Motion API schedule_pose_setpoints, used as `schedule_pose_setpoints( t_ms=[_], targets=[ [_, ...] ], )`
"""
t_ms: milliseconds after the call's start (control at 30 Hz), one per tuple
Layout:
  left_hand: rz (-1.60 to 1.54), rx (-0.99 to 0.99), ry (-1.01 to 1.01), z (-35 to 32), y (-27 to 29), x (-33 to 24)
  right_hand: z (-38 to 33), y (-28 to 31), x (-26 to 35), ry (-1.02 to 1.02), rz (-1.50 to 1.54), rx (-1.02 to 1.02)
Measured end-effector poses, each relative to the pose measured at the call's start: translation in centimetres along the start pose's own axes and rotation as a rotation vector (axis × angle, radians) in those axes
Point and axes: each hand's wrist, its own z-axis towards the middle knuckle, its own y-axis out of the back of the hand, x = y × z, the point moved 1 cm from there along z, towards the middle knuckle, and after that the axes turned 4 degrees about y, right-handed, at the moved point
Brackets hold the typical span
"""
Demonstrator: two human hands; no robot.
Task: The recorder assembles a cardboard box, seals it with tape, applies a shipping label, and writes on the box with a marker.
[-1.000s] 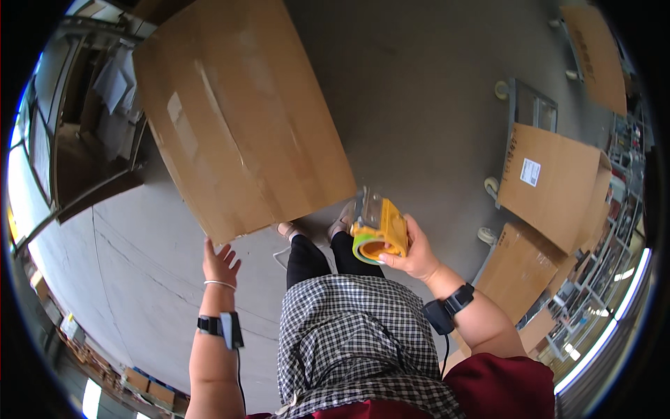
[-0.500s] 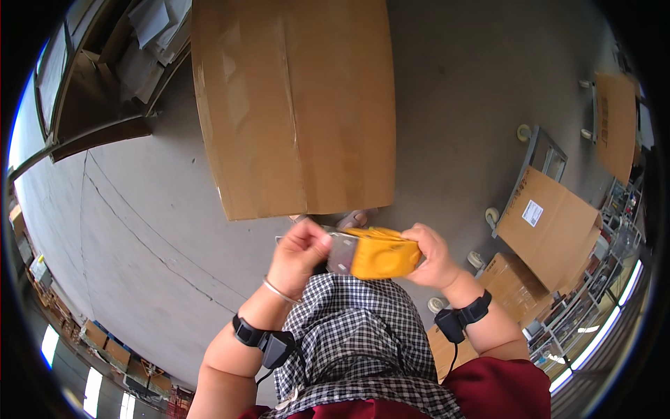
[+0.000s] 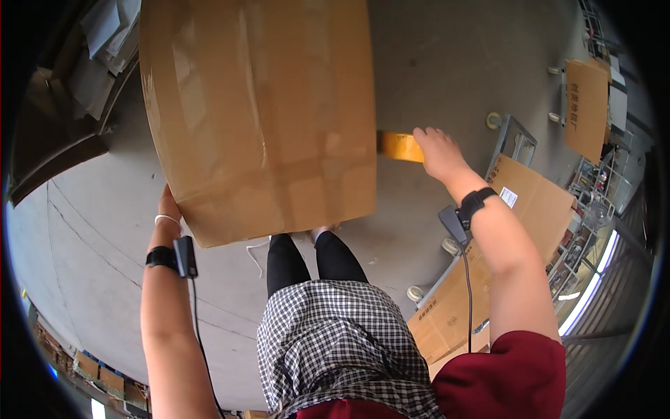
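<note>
A large brown cardboard box [image 3: 265, 112] fills the upper middle of the view, held up in front of me. My left hand [image 3: 167, 206] presses against its lower left edge and is partly hidden behind it. Out at the box's right edge, my right hand [image 3: 436, 150] grips a yellow tape dispenser [image 3: 401, 146]. The dispenser's front end is hidden by the box side. A strip of clear tape runs across the box's lower face.
Grey concrete floor [image 3: 105, 279] lies below. Flattened cardboard sheets [image 3: 523, 202] lean on a wheeled metal cart [image 3: 513, 140] at the right, with another sheet [image 3: 586, 105] farther back. Shelving and stacked material sit at the upper left.
My right hand has carried the tape dispenser from in front of my body up to the box's right edge. My left hand left the dispenser and went to the box's lower left edge.
</note>
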Motion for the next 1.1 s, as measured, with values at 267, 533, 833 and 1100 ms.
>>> schedule_pose_setpoints(
  t_ms=[267,533,833,1100],
  targets=[
    [0.514,-0.446,-0.6,-8.6,-4.1,-2.6,-9.3,3.6,-0.1,-0.11,0.138,-0.323],
    [-0.099,0.904,0.073,-27.9,-20.5,-3.4,-13.9,6.9,11.3,0.196,0.817,-0.351],
    [0.019,0.277,-0.196,-27.2,-14.9,1.1,-15.7,4.2,10.6,0.357,0.572,-0.197],
    [0.446,-0.311,-0.325,-13.3,2.4,8.2,-16.4,-4.2,-1.2,0.049,0.123,0.0]
  ],
)
